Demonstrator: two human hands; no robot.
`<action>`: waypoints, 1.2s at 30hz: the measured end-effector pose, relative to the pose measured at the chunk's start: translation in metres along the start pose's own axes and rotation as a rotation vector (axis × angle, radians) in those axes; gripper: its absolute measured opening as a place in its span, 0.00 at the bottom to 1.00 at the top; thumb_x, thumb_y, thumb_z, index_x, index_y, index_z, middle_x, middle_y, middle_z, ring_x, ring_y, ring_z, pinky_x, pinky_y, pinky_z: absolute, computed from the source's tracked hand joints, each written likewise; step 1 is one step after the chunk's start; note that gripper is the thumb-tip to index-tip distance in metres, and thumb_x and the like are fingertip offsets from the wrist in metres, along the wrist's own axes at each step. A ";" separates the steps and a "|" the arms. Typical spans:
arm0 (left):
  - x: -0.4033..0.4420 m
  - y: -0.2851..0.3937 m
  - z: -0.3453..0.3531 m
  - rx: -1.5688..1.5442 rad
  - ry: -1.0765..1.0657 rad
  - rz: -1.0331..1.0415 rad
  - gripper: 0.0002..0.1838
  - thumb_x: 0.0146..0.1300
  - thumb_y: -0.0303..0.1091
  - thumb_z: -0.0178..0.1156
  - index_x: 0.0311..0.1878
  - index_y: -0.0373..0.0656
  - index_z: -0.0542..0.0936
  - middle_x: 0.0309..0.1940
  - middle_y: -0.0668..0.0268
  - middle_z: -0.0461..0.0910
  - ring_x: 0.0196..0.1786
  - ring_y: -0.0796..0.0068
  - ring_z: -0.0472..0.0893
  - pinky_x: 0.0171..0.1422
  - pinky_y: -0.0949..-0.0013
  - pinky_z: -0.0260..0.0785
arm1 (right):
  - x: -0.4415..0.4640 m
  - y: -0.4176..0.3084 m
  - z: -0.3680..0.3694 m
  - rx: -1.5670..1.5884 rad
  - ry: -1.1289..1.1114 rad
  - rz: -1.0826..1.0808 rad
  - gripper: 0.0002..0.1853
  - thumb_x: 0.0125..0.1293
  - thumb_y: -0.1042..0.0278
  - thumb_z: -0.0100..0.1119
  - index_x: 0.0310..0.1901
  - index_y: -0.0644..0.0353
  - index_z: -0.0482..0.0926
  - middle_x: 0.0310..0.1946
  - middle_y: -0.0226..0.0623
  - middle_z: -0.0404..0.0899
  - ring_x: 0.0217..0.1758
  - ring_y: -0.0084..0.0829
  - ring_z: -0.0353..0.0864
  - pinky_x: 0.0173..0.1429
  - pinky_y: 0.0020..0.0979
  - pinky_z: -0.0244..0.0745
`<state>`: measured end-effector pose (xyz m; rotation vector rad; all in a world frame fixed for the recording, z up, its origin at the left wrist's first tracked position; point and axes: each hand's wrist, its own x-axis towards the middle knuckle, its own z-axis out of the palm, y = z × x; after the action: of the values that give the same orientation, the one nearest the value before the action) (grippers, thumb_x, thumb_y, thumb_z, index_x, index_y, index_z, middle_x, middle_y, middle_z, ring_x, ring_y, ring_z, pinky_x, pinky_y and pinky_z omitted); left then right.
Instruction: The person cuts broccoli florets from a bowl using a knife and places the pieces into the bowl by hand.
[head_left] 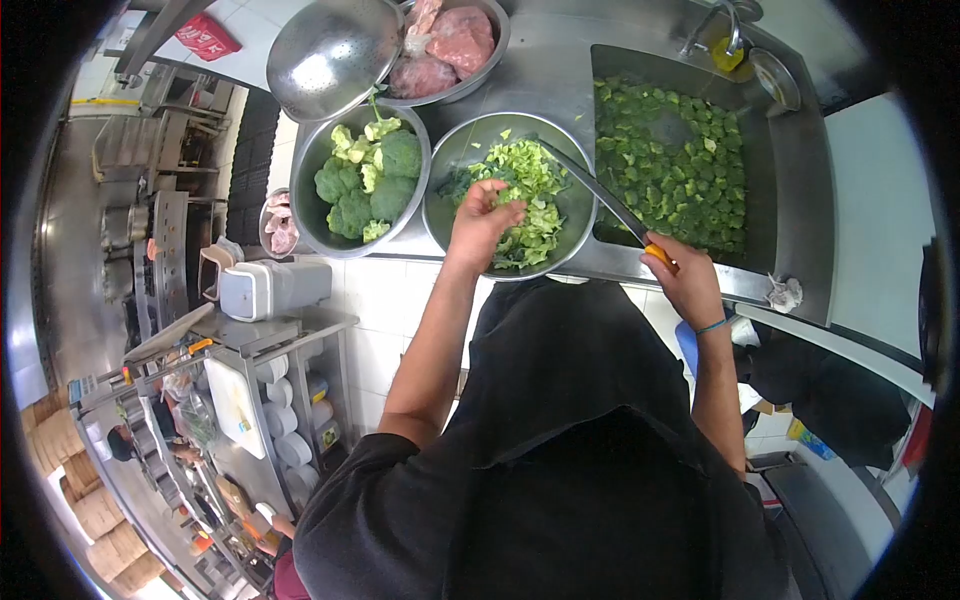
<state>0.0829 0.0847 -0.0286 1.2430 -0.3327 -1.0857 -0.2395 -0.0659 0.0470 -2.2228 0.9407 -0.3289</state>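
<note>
My left hand (486, 228) is over a large steel bowl (437, 216), fingers curled in toward the thumb. Whether a small piece is between its fingertips I cannot make out. Chopped light-green broccoli trimmings (538, 228) fill much of that bowl, with darker leaves on its left side. In my right hand (690, 285) is a knife (608, 205), gripped by its orange and black handle. Its long blade slants up and left across the bowl's right rim, the tip above the trimmings.
To the left, another steel bowl (301, 200) holds broccoli heads (350, 212). Behind it are a metal colander (335, 55) and a bowl of raw meat (462, 45). The sink (765, 220) at right holds many florets in water. Garlic (785, 293) lies on its front edge.
</note>
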 end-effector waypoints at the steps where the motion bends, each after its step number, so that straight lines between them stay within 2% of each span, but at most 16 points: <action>1: 0.001 -0.001 0.004 0.027 0.022 0.028 0.17 0.73 0.22 0.66 0.62 0.44 0.77 0.60 0.59 0.81 0.55 0.65 0.87 0.59 0.63 0.83 | -0.002 0.001 0.000 0.013 0.007 0.006 0.22 0.70 0.55 0.75 0.59 0.59 0.87 0.51 0.46 0.92 0.50 0.48 0.92 0.54 0.39 0.86; 3: 0.001 -0.002 0.011 0.085 0.063 0.083 0.16 0.71 0.23 0.69 0.60 0.43 0.82 0.67 0.56 0.79 0.61 0.60 0.86 0.66 0.59 0.81 | -0.006 0.001 -0.001 0.039 0.025 0.021 0.22 0.70 0.57 0.76 0.60 0.60 0.87 0.51 0.46 0.92 0.51 0.47 0.93 0.54 0.39 0.86; 6: 0.004 -0.010 0.012 0.775 0.257 0.474 0.14 0.68 0.26 0.73 0.55 0.44 0.88 0.71 0.53 0.78 0.70 0.54 0.82 0.75 0.54 0.75 | -0.011 0.003 -0.003 0.079 0.035 0.071 0.21 0.70 0.59 0.76 0.60 0.60 0.87 0.51 0.46 0.92 0.50 0.46 0.93 0.54 0.38 0.86; 8: 0.006 -0.010 0.009 0.734 0.254 0.478 0.15 0.65 0.29 0.76 0.55 0.45 0.90 0.72 0.50 0.78 0.74 0.53 0.79 0.77 0.55 0.72 | -0.015 0.003 -0.008 0.082 0.051 0.083 0.21 0.70 0.59 0.76 0.60 0.60 0.87 0.51 0.46 0.92 0.49 0.45 0.93 0.53 0.37 0.86; 10: 0.002 -0.001 0.011 0.845 0.284 0.441 0.16 0.64 0.32 0.77 0.55 0.45 0.90 0.71 0.48 0.79 0.75 0.53 0.79 0.77 0.54 0.72 | -0.018 0.004 -0.011 0.081 0.062 0.102 0.21 0.70 0.60 0.76 0.60 0.60 0.87 0.51 0.46 0.92 0.49 0.44 0.93 0.53 0.36 0.86; 12: -0.003 0.009 0.013 1.108 0.345 0.357 0.18 0.62 0.34 0.78 0.55 0.45 0.90 0.69 0.48 0.81 0.73 0.54 0.80 0.74 0.53 0.74 | -0.021 0.006 -0.015 0.076 0.066 0.130 0.21 0.71 0.60 0.76 0.61 0.60 0.86 0.51 0.46 0.92 0.49 0.44 0.94 0.53 0.35 0.86; 13: 0.006 0.001 0.003 1.094 0.312 0.283 0.17 0.61 0.40 0.75 0.53 0.48 0.90 0.70 0.46 0.79 0.62 0.50 0.86 0.63 0.54 0.80 | -0.023 0.008 -0.017 0.078 0.072 0.132 0.21 0.71 0.60 0.76 0.61 0.60 0.86 0.51 0.46 0.92 0.48 0.43 0.94 0.52 0.35 0.86; 16: -0.001 0.017 0.017 1.360 0.346 0.230 0.19 0.62 0.39 0.76 0.55 0.45 0.89 0.66 0.50 0.82 0.56 0.55 0.89 0.57 0.56 0.83 | -0.024 0.012 -0.022 0.089 0.090 0.156 0.21 0.72 0.61 0.75 0.62 0.60 0.86 0.50 0.46 0.92 0.48 0.41 0.94 0.51 0.34 0.85; 19: 0.014 0.023 0.037 0.846 0.087 -0.004 0.19 0.64 0.39 0.75 0.55 0.39 0.88 0.60 0.51 0.85 0.50 0.61 0.91 0.52 0.60 0.84 | -0.026 0.015 -0.026 0.106 0.117 0.188 0.21 0.72 0.61 0.75 0.62 0.61 0.86 0.50 0.46 0.92 0.47 0.38 0.94 0.50 0.33 0.85; 22: 0.024 0.027 0.076 0.101 -0.142 -0.004 0.24 0.69 0.37 0.76 0.62 0.32 0.83 0.56 0.53 0.88 0.46 0.73 0.90 0.47 0.71 0.84 | -0.024 0.022 -0.029 0.103 0.168 0.185 0.21 0.73 0.61 0.74 0.62 0.61 0.86 0.49 0.47 0.92 0.47 0.36 0.93 0.50 0.32 0.85; 25: 0.055 0.003 0.069 0.331 -0.203 0.043 0.28 0.71 0.39 0.74 0.69 0.38 0.80 0.58 0.50 0.87 0.49 0.64 0.91 0.51 0.65 0.86 | -0.019 0.021 -0.039 0.101 0.200 0.202 0.21 0.73 0.61 0.74 0.62 0.61 0.86 0.49 0.48 0.92 0.45 0.36 0.92 0.50 0.33 0.85; 28: 0.079 -0.016 0.048 1.593 -0.300 0.123 0.33 0.72 0.46 0.70 0.76 0.45 0.75 0.65 0.48 0.83 0.57 0.52 0.89 0.61 0.55 0.84 | -0.021 0.026 -0.041 0.118 0.218 0.193 0.21 0.74 0.61 0.74 0.62 0.61 0.86 0.49 0.47 0.92 0.44 0.36 0.92 0.50 0.33 0.84; 31: 0.071 -0.035 0.045 1.793 -0.245 -0.074 0.35 0.70 0.51 0.67 0.78 0.52 0.74 0.72 0.47 0.77 0.66 0.45 0.84 0.71 0.49 0.78 | -0.023 0.018 -0.042 0.116 0.186 0.233 0.21 0.73 0.61 0.74 0.63 0.61 0.86 0.49 0.47 0.92 0.45 0.36 0.92 0.51 0.33 0.84; 36: 0.077 -0.036 0.038 1.799 -0.323 -0.078 0.36 0.67 0.50 0.69 0.77 0.57 0.75 0.73 0.49 0.75 0.71 0.47 0.81 0.74 0.50 0.75 | -0.027 0.017 -0.027 0.148 0.147 0.216 0.21 0.73 0.61 0.75 0.62 0.61 0.86 0.50 0.47 0.92 0.49 0.39 0.93 0.52 0.34 0.85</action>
<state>0.0757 0.0028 -0.0724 2.5890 -1.7621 -0.9087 -0.2799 -0.0689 0.0563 -1.9629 1.1837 -0.4505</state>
